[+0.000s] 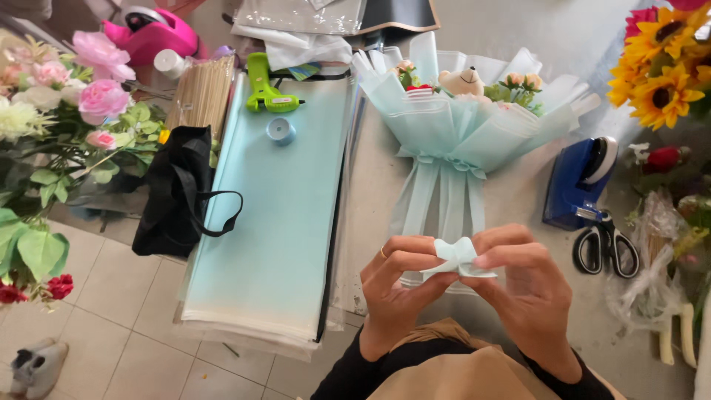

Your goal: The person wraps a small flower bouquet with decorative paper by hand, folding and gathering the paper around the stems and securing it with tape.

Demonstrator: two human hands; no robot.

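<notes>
Both of my hands pinch a small pale blue ribbon bow point(457, 255) held just above the table's near edge. My left hand point(396, 292), a ring on one finger, grips its left side; my right hand point(527, 285) grips its right side. Beyond them lies a bouquet point(463, 122) wrapped in pale blue paper, with a small teddy bear point(462, 80) and small flowers at its top and a ribbon tied at its neck, its stem end pointing toward me.
A stack of pale blue wrapping sheets point(274, 215) lies to the left, bearing a ribbon roll point(281, 130) and a green glue gun point(263, 85). A black bag point(176, 196) hangs beside it. A blue tape dispenser point(581, 178) and scissors point(606, 248) sit right. Sunflowers point(663, 63) and pink flowers point(89, 81) flank the table.
</notes>
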